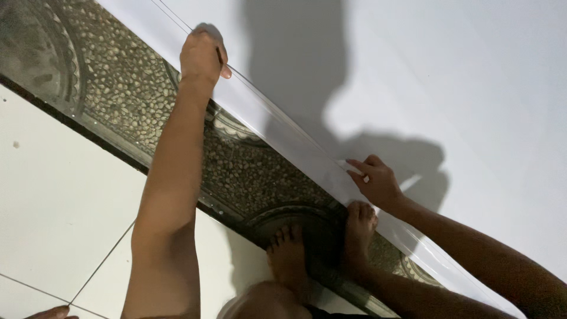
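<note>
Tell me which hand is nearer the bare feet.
Right. The right hand pinches the white sheet's edge just above the bare feet; the left hand grips it far up.

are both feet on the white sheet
No, both bare feet stand on the dark pebbled floor strip beside the white sheet, which only the two hands touch.

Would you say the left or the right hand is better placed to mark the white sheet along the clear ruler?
Probably the right hand: it pinches a small white marker, its tip near the clear ruler on the white sheet. The left hand is stretched out, pressing down the ruler's far end.
</note>
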